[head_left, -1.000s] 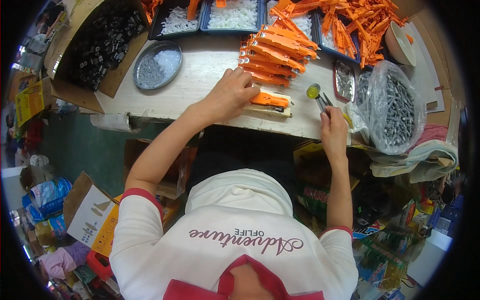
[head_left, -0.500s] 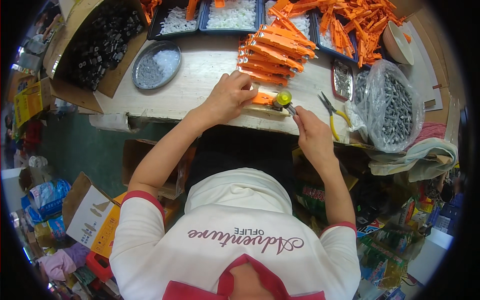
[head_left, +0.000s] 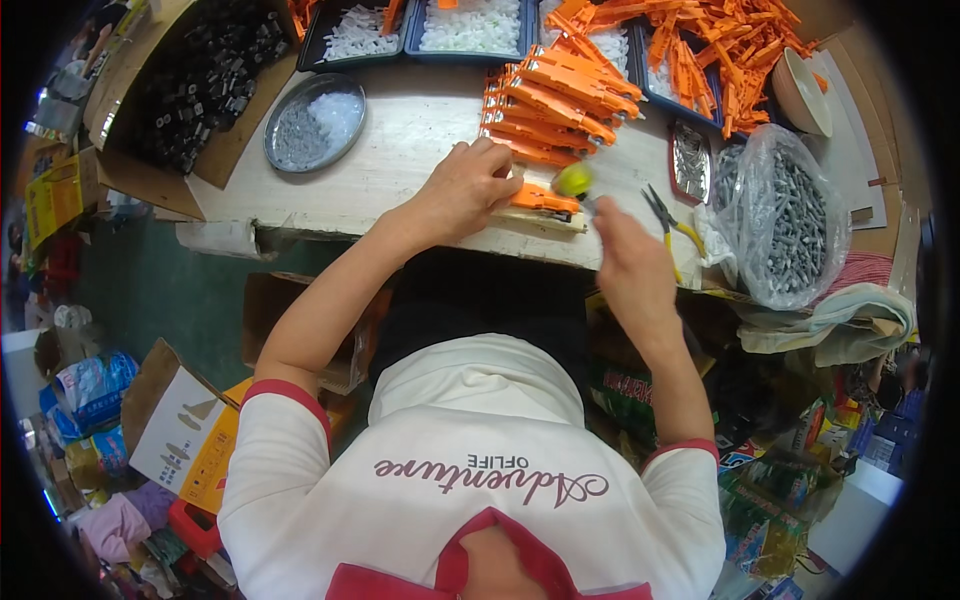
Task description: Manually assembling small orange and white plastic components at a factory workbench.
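At the bench's front edge an orange plastic part point(head_left: 543, 199) lies on a small wooden block point(head_left: 545, 219). My left hand point(head_left: 466, 190) is closed on its left end, fingers bent and pressed together; the fingertips are partly hidden. My right hand point(head_left: 632, 250) grips the handle of a small hammer with a yellow-green head point(head_left: 573, 180). The hammer is smeared by motion and its head hangs just above the part's right end. Beyond my hands lies a stacked row of similar orange parts point(head_left: 550, 105), with metal bits showing on them.
Right of my right hand are yellow-handled pliers point(head_left: 684, 232), a small tray of metal pieces point(head_left: 689, 160) and a clear bag of grey screws point(head_left: 790, 225). A round dish point(head_left: 290, 130) and a carton of black parts point(head_left: 200, 100) stand left. Bins of white pieces point(head_left: 470, 30) line the back.
The hammer head has lifted off the orange part's right end and moved slightly up and away, uncovering that end. My left hand stays closed on the part.
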Available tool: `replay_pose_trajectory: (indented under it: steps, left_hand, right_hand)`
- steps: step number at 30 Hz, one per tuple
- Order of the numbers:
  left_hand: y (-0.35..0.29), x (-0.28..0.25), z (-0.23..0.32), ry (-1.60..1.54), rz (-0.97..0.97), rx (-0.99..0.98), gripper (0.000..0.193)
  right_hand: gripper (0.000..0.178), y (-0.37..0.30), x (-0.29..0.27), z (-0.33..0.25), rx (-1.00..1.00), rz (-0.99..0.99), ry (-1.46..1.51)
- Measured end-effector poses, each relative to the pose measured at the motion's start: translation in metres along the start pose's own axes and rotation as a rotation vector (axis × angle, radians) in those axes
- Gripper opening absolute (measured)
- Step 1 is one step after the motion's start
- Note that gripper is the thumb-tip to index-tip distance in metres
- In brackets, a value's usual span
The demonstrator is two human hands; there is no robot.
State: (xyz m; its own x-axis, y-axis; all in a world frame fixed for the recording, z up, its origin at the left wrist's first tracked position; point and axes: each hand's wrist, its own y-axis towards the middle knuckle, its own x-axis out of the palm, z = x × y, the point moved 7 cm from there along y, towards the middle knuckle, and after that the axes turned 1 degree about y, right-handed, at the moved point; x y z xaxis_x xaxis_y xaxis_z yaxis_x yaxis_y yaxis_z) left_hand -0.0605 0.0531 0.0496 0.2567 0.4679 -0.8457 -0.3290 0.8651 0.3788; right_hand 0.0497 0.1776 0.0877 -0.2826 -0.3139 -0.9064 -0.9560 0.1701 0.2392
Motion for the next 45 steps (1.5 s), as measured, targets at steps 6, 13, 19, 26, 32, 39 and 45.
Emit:
replay_pose_trajectory:
  steps: [6,13,19,26,32,39,45]
  left_hand:
    - [0.006,-0.002,0.001,-0.009,-0.077,-0.044,0.009]
    - [0.012,0.012,0.007,0.048,-0.028,-0.016,0.021]
    - [0.004,-0.01,0.019,0.011,0.139,0.048,0.025]
    - [-0.012,-0.037,0.045,0.058,0.374,0.223,0.031]
    - [-0.021,-0.04,0.05,0.09,0.413,0.25,0.03]
    - [-0.028,-0.039,0.054,0.083,0.439,0.254,0.032]
    - [-0.037,-0.021,0.024,-0.826,0.329,-0.402,0.042]
  right_hand:
    - [0.021,-0.004,0.012,0.015,0.083,-0.091,-0.01]
    - [0.03,-0.016,0.02,0.068,0.218,0.053,-0.15]
    - [0.017,-0.004,0.008,0.09,0.081,0.157,-0.311]
    - [0.014,-0.005,0.011,0.128,0.183,0.022,-0.545]
    - [0.014,-0.015,0.001,0.121,0.045,0.225,-0.429]
    - [0.013,-0.022,-0.037,0.107,0.098,0.288,0.03]
    - [0.027,-0.038,0.007,0.069,0.489,-0.02,1.793]
